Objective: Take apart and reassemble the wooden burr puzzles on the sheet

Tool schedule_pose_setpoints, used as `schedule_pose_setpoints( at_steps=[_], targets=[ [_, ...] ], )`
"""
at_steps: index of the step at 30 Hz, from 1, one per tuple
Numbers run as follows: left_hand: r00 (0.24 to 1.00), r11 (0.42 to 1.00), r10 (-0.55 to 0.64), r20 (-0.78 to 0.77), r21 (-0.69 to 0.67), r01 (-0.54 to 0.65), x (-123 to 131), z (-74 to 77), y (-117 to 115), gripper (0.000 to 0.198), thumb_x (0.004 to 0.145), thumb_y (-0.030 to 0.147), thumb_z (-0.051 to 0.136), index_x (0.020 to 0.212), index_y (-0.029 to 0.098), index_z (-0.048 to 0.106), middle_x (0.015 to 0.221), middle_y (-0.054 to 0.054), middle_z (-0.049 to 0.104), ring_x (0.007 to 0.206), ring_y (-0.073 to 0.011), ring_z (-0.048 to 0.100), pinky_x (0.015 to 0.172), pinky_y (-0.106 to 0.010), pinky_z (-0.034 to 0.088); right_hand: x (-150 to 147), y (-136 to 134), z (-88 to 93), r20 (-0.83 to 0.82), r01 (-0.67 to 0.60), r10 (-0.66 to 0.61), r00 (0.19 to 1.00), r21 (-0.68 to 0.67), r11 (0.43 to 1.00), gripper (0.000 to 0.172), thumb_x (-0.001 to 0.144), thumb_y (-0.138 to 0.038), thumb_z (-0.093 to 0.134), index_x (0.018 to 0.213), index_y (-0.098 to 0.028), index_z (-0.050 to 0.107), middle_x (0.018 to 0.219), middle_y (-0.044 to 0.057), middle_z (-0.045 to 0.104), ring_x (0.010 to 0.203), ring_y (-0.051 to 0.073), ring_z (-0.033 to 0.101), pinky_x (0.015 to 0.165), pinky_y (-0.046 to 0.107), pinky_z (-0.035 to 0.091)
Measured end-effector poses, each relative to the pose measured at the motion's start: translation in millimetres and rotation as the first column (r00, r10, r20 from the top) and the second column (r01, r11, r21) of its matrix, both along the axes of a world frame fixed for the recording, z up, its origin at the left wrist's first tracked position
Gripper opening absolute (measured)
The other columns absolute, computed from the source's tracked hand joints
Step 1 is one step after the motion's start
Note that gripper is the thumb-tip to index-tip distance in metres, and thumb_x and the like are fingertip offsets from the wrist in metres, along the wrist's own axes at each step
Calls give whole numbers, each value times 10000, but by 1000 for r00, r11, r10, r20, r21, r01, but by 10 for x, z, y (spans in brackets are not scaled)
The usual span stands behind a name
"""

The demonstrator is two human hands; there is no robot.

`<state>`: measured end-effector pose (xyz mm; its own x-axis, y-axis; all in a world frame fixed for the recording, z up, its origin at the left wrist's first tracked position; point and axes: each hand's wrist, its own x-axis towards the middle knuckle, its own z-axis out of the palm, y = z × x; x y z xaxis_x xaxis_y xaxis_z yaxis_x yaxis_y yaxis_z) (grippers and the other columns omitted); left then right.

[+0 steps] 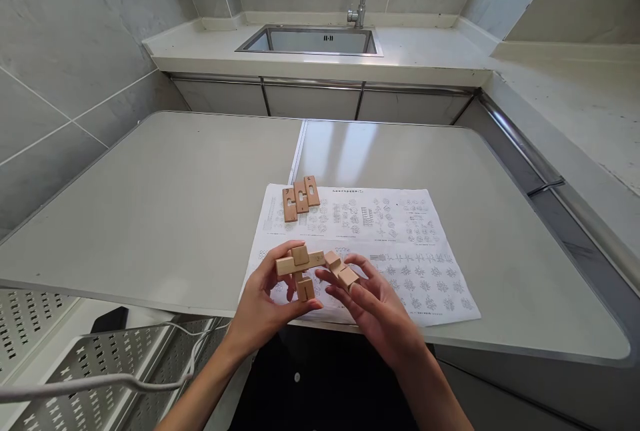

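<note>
Assembly of interlocked wooden blocks (300, 256) is up in the left hand (264, 306), over the near left part of a printed sheet (380, 246). Left hand is closed around it: thumb under the lower block, fingers behind and at the left side. Pieces cross, one bar pointing right, one block dropping toward the thumb. Right hand (379, 311) pinches a notched wooden piece (346, 276) between thumb and fingers, tilted, right next to the end of that bar; can't tell if the two touch. Sheet lies flat on the desk (175, 204), covered in small line diagrams, text too small to read. Three slotted wooden pieces (302, 208) sit side by side at its far left corner, staggered, the rightmost poking past the far edge. Desk is pale, with a seam across it. Beyond it: countertop (425, 54) with inset metal sink (320, 38), tap (359, 16) behind, window above. Lower left, below desk level: perforated metal panels (105, 358), grey cable (125, 381) running over them.
</note>
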<state>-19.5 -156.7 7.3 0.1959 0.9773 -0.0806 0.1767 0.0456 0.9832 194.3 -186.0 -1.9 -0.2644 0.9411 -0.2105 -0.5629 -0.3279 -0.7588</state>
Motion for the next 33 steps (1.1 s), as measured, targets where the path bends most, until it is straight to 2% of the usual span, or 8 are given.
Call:
schedule_pose_setpoints(
  at_steps=[3, 7, 11, 14, 19, 23, 27, 33],
  targets=[
    [1000, 1000, -12, -12, 8, 13, 15, 10, -7, 801, 666, 349, 966, 1380, 286, 609, 1196, -68, 695, 958, -209, 682, 769, -276, 589, -30, -17, -18, 56, 39, -40, 998, 27, 999, 568, 836, -405, 870, 1308, -276, 581, 1332, 110, 705, 1206, 320, 722, 1040, 505, 578],
    [1000, 1000, -10, -9, 3, 10, 21, 15, -16, 793, 662, 350, 967, 1371, 275, 620, 1225, -73, 693, 977, -215, 677, 800, -289, 597, -51, -32, -23, 276, 51, -89, 957, 142, 989, 620, 824, -374, 870, 1360, -257, 581, 1249, 112, 729, 1138, 293, 734, 984, 482, 623],
    [999, 999, -36, 26, -27, 37, 38, 19, -28, 809, 661, 347, 970, 1379, 277, 603, 1252, -81, 683, 987, -221, 678, 760, -273, 594, -58, -50, -3, 490, 89, -235, 839, 302, 949, 627, 804, -366, 888, 1329, -260, 561, 1121, 65, 733, 1052, 250, 738, 981, 443, 628],
    [998, 998, -43, 44, -48, 45, 62, 44, -40, 801, 669, 370, 966, 1375, 270, 601, 1259, -85, 679, 1011, -231, 679, 762, -272, 589, -68, -69, 0, 592, 60, -319, 740, 414, 908, 580, 817, -358, 886, 1290, -274, 561, 1129, 48, 718, 965, 218, 736, 939, 412, 639],
    [999, 998, -35, 0, -45, 35, 98, 92, -59, 761, 693, 399, 951, 1353, 248, 603, 1276, -96, 671, 1006, -229, 680, 842, -310, 583, -102, -96, -40, 682, -26, -554, 477, 641, 767, 551, 892, -352, 826, 1352, -282, 530, 1221, 88, 667, 840, 195, 696, 799, 391, 651],
    [999, 999, -22, -24, -40, 21, 132, 114, -70, 719, 686, 421, 953, 1290, 234, 612, 1236, -94, 674, 945, -221, 690, 837, -322, 583, -132, -82, -45, 604, -107, -712, 357, 784, 611, 538, 986, -275, 712, 1468, -298, 476, 1138, 85, 677, 778, 182, 689, 718, 353, 642],
    [1000, 999, -20, -19, -26, 20, 194, 113, -92, 670, 675, 431, 953, 1219, 229, 617, 1198, -80, 675, 950, -223, 687, 809, -301, 571, -158, -58, -48, 573, -142, -746, 339, 815, 562, 553, 1014, -262, 663, 1520, -303, 444, 925, 27, 674, 698, 172, 669, 648, 323, 617],
    [1000, 1000, 16, -1, 7, -16, 281, 88, -128, 608, 686, 426, 934, 1147, 232, 589, 1091, -36, 666, 1010, -221, 673, 902, -315, 550, -152, -59, -101, 554, -129, -749, 364, 826, 549, 582, 1018, -248, 651, 1553, -319, 434, 966, 46, 680, 803, 204, 695, 697, 349, 619]
  ],
)
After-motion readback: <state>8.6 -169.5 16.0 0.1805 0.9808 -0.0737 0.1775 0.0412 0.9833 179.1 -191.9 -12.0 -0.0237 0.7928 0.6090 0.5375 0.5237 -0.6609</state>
